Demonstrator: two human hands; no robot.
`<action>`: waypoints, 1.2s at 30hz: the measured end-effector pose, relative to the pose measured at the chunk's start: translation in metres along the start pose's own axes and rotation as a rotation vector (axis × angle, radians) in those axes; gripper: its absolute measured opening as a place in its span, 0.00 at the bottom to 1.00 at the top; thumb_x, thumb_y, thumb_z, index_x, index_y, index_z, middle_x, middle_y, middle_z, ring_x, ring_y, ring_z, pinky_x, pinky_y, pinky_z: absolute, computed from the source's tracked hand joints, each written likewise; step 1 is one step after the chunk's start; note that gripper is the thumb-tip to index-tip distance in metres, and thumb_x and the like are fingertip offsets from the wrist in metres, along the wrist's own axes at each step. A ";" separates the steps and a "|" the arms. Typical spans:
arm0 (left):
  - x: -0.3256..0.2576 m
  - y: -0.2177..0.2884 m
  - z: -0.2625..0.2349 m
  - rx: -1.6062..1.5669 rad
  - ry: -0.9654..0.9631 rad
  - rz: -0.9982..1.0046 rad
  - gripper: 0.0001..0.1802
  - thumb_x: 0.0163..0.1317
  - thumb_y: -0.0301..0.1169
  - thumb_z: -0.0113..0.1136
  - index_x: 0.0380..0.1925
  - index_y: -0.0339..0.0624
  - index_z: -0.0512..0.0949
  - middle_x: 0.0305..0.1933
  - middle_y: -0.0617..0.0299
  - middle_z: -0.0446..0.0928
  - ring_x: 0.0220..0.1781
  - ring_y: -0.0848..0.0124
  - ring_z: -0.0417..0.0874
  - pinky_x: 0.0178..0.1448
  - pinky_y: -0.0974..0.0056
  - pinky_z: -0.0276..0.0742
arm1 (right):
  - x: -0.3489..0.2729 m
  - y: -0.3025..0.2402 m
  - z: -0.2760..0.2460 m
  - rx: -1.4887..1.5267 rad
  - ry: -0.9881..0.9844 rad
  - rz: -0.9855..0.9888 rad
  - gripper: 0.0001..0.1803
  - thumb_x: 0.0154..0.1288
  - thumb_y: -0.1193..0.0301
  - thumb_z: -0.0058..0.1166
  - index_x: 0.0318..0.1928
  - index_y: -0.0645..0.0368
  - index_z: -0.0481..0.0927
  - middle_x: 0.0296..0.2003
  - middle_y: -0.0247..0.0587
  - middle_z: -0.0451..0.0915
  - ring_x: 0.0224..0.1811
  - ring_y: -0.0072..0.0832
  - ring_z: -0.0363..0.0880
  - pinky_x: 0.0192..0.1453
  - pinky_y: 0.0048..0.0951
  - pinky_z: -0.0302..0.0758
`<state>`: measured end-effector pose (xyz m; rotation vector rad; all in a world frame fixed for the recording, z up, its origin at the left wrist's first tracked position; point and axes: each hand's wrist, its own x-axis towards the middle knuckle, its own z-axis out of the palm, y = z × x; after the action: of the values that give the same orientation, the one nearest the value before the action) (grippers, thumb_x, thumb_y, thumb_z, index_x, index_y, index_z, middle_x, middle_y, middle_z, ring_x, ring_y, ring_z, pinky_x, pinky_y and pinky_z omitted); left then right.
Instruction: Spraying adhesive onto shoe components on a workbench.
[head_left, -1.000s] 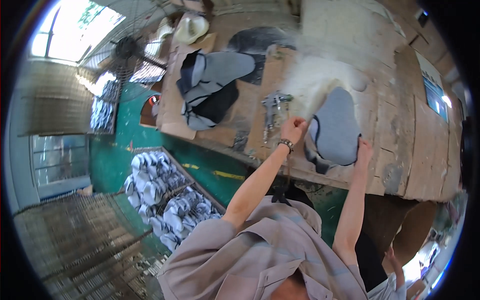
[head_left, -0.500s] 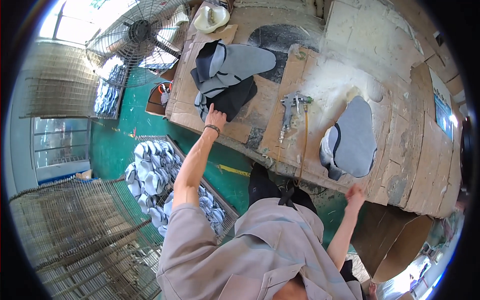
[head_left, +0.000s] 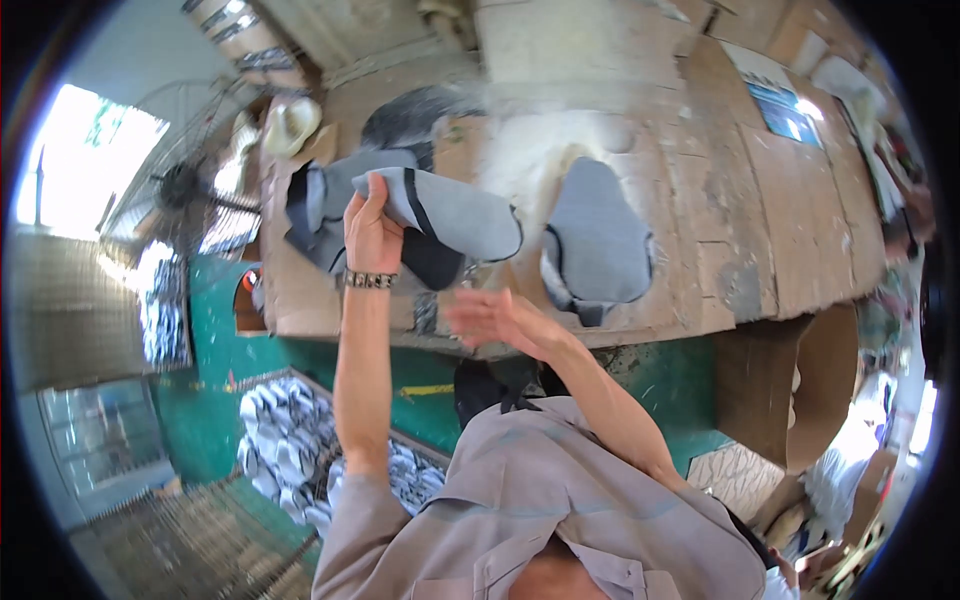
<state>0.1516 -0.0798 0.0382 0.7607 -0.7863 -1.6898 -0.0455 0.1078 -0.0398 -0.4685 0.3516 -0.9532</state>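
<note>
My left hand (head_left: pixel 373 240), a beaded bracelet at its wrist, grips one end of a grey fabric shoe upper (head_left: pixel 465 215) with black trim. The piece is raised over the table and points to the right. Beneath it lies a pile of similar grey and black uppers (head_left: pixel 318 235), partly covered. My right hand (head_left: pixel 505 318) hovers near the table's front edge, empty, its fingers stretched out and smeared by motion. Another grey upper (head_left: pixel 602 235) lies flat on whitish residue to the right, touched by neither hand. The spray gun cannot be made out now.
Cardboard covers the worktable (head_left: pixel 690 220). A cream-coloured bowl (head_left: pixel 292 125) stands at its back left, beside a large fan (head_left: pixel 180 187). Many grey pieces fill a low rack (head_left: pixel 285 440) at the lower left. An open cardboard box (head_left: pixel 760 390) stands below the table at right.
My left hand has lifted an upper off the pile and brought it right. My right hand has moved left and forward from the table's right front edge. The view has shifted.
</note>
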 end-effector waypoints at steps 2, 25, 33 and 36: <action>0.011 -0.027 0.042 -0.192 -0.086 0.006 0.13 0.77 0.39 0.57 0.50 0.42 0.79 0.49 0.63 0.86 0.52 0.66 0.87 0.60 0.55 0.83 | 0.021 -0.035 0.005 0.193 0.028 -0.296 0.49 0.70 0.32 0.47 0.74 0.60 0.64 0.70 0.48 0.72 0.70 0.43 0.73 0.74 0.54 0.67; -0.164 -0.282 0.045 -0.481 -0.001 -0.488 0.21 0.76 0.39 0.57 0.62 0.41 0.74 0.65 0.63 0.80 0.68 0.66 0.78 0.73 0.56 0.72 | -0.191 -0.039 -0.132 0.244 1.060 -0.398 0.19 0.80 0.62 0.51 0.62 0.57 0.78 0.56 0.36 0.84 0.57 0.29 0.83 0.63 0.36 0.78; -0.095 -0.305 0.046 0.218 0.375 -0.360 0.11 0.78 0.38 0.57 0.35 0.46 0.78 0.31 0.74 0.78 0.31 0.81 0.73 0.37 0.71 0.69 | -0.156 -0.069 -0.173 0.065 1.307 -0.428 0.10 0.79 0.64 0.54 0.45 0.57 0.81 0.38 0.31 0.84 0.38 0.23 0.81 0.45 0.30 0.79; -0.062 -0.307 0.047 0.817 0.413 -0.236 0.16 0.72 0.38 0.63 0.28 0.40 0.79 0.26 0.61 0.79 0.29 0.65 0.78 0.37 0.59 0.72 | -0.140 -0.080 -0.200 -0.143 1.450 -0.412 0.12 0.76 0.67 0.58 0.32 0.57 0.81 0.26 0.28 0.79 0.28 0.18 0.74 0.35 0.25 0.72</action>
<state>-0.0406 0.0510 -0.1767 1.7564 -1.1222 -1.3007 -0.2730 0.1407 -0.1551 0.1260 1.6802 -1.5688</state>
